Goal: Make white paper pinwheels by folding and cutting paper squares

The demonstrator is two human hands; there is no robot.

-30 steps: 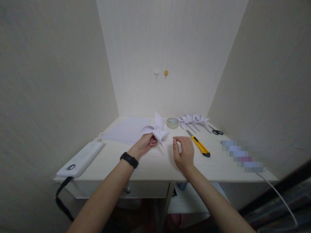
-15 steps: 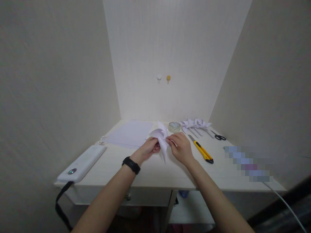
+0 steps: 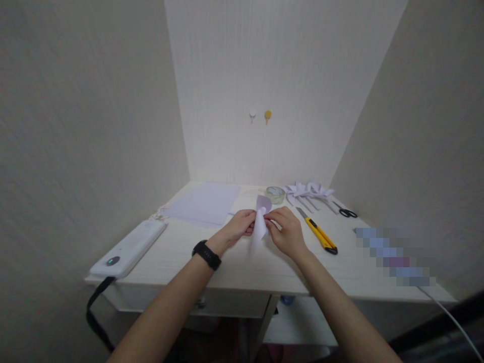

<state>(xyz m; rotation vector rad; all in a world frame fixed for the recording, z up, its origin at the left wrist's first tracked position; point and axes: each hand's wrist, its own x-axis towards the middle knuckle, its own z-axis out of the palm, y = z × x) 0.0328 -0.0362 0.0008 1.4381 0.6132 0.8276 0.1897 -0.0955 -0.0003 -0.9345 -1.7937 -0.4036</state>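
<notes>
A pale wooden desk [image 3: 242,262] sits in a narrow alcove of cream walls, with a white hook [image 3: 252,115] and a yellow hook [image 3: 267,115] on the back wall. Over the middle of the desk I hold a white paper pinwheel [image 3: 261,218] between both hands. My left hand [image 3: 241,226] pinches it from the left, and my right hand [image 3: 289,232] pinches it from the right, fingertips almost meeting on the paper. A black wristband [image 3: 206,254] is on my left wrist.

Behind my left hand lies a flat sheet of paper [image 3: 204,202]. A roll of clear tape [image 3: 275,194] stands just beyond the pinwheel, and a bunch of finished pinwheels [image 3: 310,190] lies to its right. A yellow utility knife [image 3: 319,235] lies near my right hand, and black scissors [image 3: 348,213] lie further right. A white device [image 3: 128,247] rests at the desk's left edge.
</notes>
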